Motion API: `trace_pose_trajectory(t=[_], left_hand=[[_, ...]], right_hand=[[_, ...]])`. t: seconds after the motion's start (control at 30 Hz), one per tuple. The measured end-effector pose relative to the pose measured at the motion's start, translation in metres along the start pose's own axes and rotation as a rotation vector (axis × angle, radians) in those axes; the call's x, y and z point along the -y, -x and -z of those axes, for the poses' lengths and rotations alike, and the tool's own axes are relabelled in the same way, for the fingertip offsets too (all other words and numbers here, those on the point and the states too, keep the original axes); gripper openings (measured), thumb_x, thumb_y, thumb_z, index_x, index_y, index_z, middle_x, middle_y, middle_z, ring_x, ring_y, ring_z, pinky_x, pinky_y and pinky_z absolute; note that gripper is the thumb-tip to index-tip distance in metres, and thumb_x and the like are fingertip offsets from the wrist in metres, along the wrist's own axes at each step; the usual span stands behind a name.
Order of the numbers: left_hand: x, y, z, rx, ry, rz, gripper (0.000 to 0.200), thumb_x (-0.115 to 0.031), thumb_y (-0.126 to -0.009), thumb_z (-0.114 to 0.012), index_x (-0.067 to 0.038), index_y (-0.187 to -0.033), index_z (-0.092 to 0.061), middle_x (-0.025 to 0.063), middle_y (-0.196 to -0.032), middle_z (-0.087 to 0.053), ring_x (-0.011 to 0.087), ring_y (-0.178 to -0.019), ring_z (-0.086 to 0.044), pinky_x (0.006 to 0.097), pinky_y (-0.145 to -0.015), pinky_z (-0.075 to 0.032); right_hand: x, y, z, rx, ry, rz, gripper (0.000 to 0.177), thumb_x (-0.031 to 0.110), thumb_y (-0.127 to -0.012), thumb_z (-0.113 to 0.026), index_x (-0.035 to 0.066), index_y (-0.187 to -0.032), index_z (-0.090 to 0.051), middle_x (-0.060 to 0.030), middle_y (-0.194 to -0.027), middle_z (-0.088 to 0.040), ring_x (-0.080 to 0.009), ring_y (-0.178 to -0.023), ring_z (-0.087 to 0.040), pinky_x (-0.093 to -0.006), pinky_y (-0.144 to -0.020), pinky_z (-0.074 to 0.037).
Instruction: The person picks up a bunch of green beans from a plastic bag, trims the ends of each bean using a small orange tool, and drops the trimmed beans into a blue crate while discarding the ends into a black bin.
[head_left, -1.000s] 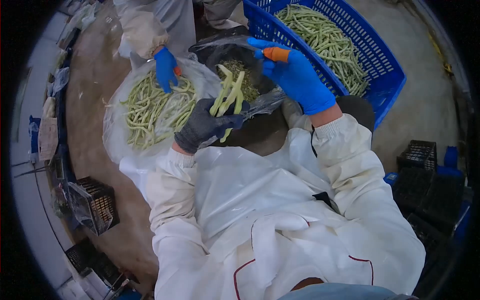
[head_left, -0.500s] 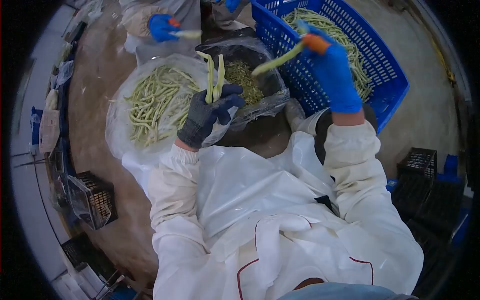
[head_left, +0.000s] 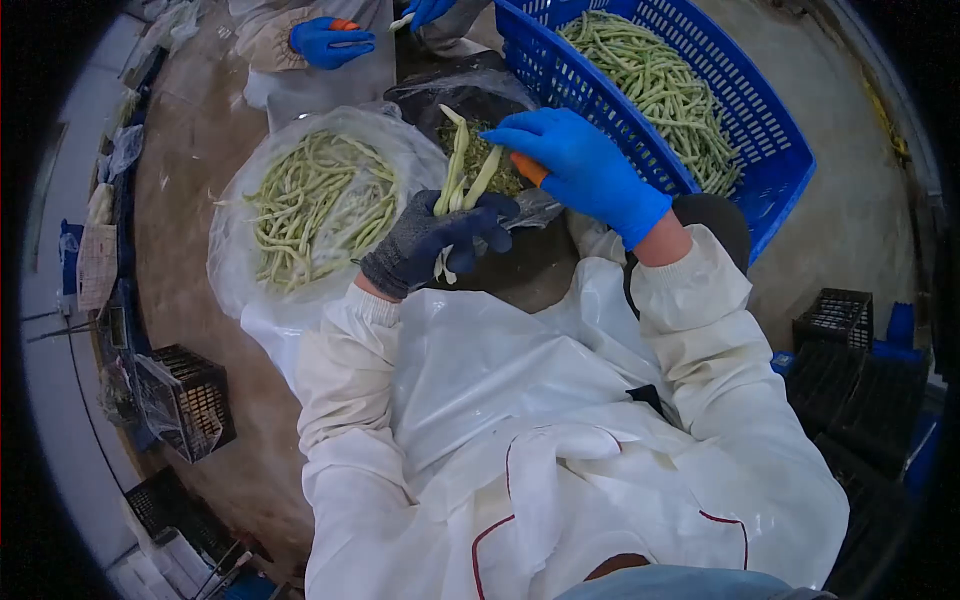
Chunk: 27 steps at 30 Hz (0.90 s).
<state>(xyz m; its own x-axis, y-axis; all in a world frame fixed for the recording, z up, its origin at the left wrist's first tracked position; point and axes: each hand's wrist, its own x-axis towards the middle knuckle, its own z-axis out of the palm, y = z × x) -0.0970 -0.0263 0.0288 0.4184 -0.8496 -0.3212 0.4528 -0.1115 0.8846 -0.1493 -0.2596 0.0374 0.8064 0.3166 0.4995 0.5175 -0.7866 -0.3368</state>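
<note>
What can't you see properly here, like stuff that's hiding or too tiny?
- Head view: the middles of the beans in the left hand, covered by its gloved fingers.
- Head view: some fingers of the right hand, tucked behind its blue glove.
- Head view: what the little bits beside the beans are; too small.
- Head view: the co-worker's head, cut off by the top edge; only sleeve and gloved hand show.
</note>
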Motion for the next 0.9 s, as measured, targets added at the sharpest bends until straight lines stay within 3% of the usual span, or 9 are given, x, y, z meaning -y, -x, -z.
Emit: trace_pose_trajectory(t=[0.17,0.27,0.3,0.37,0.47,0.57,0.7,0.73,0.9], left_hand=[[0.000,-0.002,0.007,-0.173,0.155,-0.136,0.040,-0.007,-0.082,-0.064,0.005,-0.119,-0.056,0.0125,-0.089,-0.066,0.0099,-0.061,-0.056,0.0223,-0.055,-0.047],[0.008,-0.008,0.013,-0.312,-0.003,-0.308,0.032,-0.006,-0.084,-0.064,0.003,-0.115,-0.061,0.0091,-0.091,-0.067,0.0122,-0.074,-0.062,0.0248,-0.066,-0.051],[0.009,-0.009,0.014,-0.347,-0.069,-0.303,0.028,-0.005,-0.085,-0.063,0.002,-0.112,-0.062,0.0089,-0.094,-0.067,0.0152,-0.084,-0.064,0.0276,-0.077,-0.051],[0.009,-0.011,0.009,-0.360,-0.223,-0.362,0.025,-0.006,-0.087,-0.062,0.002,-0.111,-0.061,0.0084,-0.094,-0.067,0.0145,-0.086,-0.064,0.0274,-0.080,-0.051],[0.008,-0.011,-0.003,-0.334,-0.230,-0.427,0.022,-0.009,-0.090,-0.061,0.001,-0.110,-0.062,0.0069,-0.094,-0.067,0.0132,-0.088,-0.063,0.0266,-0.082,-0.049],[0.015,-0.013,0.002,-0.347,-0.062,-0.458,0.022,-0.013,-0.091,-0.060,-0.001,-0.109,-0.063,0.0059,-0.093,-0.067,0.0124,-0.089,-0.062,0.0263,-0.081,-0.048],[0.010,-0.016,0.032,-0.489,0.233,-0.570,0.024,-0.018,-0.094,-0.059,-0.002,-0.111,-0.062,0.0064,-0.095,-0.066,0.0130,-0.088,-0.061,0.0270,-0.079,-0.048],[0.011,-0.012,0.049,-0.443,0.281,-0.603,0.039,-0.024,-0.094,-0.058,0.001,-0.124,-0.051,0.0138,-0.116,-0.059,0.0246,-0.103,-0.061,0.0400,-0.096,-0.048],[-0.007,0.002,0.060,-0.415,0.535,-0.665,0.039,-0.017,-0.096,-0.053,0.002,-0.129,-0.045,0.0169,-0.120,-0.056,0.0274,-0.116,-0.054,0.0422,-0.103,-0.045]], right_hand=[[-0.002,0.004,-0.002,0.002,0.058,-0.022,0.042,-0.001,-0.073,-0.062,0.011,-0.113,-0.062,-0.0104,-0.099,-0.060,-0.0300,-0.093,-0.058,-0.0386,-0.082,-0.047],[0.003,0.005,-0.001,-0.023,0.076,-0.003,0.041,0.000,-0.074,-0.061,0.010,-0.114,-0.062,-0.0110,-0.098,-0.059,-0.0307,-0.092,-0.057,-0.0393,-0.080,-0.047],[0.006,0.005,-0.002,-0.054,0.016,-0.053,0.038,-0.001,-0.075,-0.060,0.009,-0.111,-0.063,-0.0113,-0.098,-0.060,-0.0295,-0.091,-0.058,-0.0381,-0.079,-0.048],[0.014,0.003,-0.004,-0.116,-0.104,-0.154,0.032,-0.002,-0.076,-0.058,0.008,-0.105,-0.065,-0.0118,-0.096,-0.062,-0.0273,-0.089,-0.060,-0.0357,-0.078,-0.048],[0.026,-0.004,-0.009,-0.215,-0.806,-0.492,0.026,-0.003,-0.077,-0.053,0.004,-0.098,-0.066,-0.0140,-0.094,-0.065,-0.0244,-0.084,-0.062,-0.0333,-0.076,-0.048],[0.029,-0.008,-0.018,-0.152,-1.110,-0.608,0.021,0.002,-0.077,-0.054,0.002,-0.093,-0.067,-0.0157,-0.088,-0.067,-0.0224,-0.078,-0.063,-0.0327,-0.074,-0.049],[0.016,0.010,-0.051,0.051,-0.545,-0.661,0.017,0.012,-0.076,-0.059,0.006,-0.090,-0.068,-0.0182,-0.085,-0.066,-0.0336,-0.076,-0.064,-0.0383,-0.072,-0.051],[0.013,0.013,-0.054,0.043,-0.403,-0.654,0.016,0.012,-0.076,-0.059,0.006,-0.088,-0.067,-0.0186,-0.085,-0.066,-0.0349,-0.077,-0.064,-0.0400,-0.071,-0.051],[-0.017,0.017,-0.052,0.034,0.202,-0.600,0.015,0.016,-0.076,-0.063,0.005,-0.084,-0.068,-0.0199,-0.084,-0.066,-0.0363,-0.078,-0.065,-0.0462,-0.069,-0.051]])
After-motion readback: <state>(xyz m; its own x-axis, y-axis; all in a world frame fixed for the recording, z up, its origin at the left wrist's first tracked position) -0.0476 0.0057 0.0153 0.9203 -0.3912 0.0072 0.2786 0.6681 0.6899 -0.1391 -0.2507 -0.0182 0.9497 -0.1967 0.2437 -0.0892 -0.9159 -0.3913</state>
